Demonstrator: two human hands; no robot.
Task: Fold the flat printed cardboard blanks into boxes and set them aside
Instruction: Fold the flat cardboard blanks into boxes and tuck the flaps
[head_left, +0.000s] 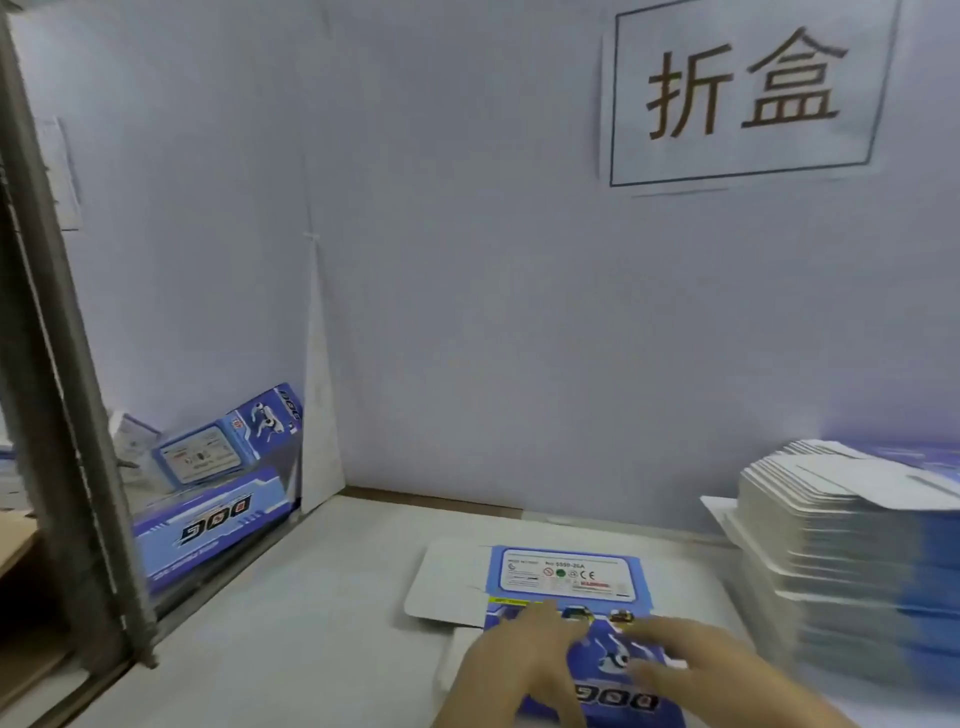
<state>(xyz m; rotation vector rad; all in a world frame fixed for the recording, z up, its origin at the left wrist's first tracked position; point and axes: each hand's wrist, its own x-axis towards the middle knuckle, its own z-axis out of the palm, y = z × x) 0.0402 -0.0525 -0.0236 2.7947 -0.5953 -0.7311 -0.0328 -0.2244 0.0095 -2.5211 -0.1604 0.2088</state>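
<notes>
A flat blue and white printed cardboard blank (563, 577) lies on the white table (311, 623) near the front edge, its white flap sticking out to the left. My left hand (514, 670) rests on the blank with straight, spread fingers. My right hand (691, 670) lies flat on it too, fingers pointing left, blurred by motion. A tall stack of flat blanks (841, 566) stands at the right. Folded blue boxes (218, 499) lie tilted at the left, beyond the table's edge.
A grey metal post (67, 415) rises at the left. White partition walls close the back and left, with a paper sign (748, 88) on the back wall. Brown cardboard (15, 545) shows at the far left.
</notes>
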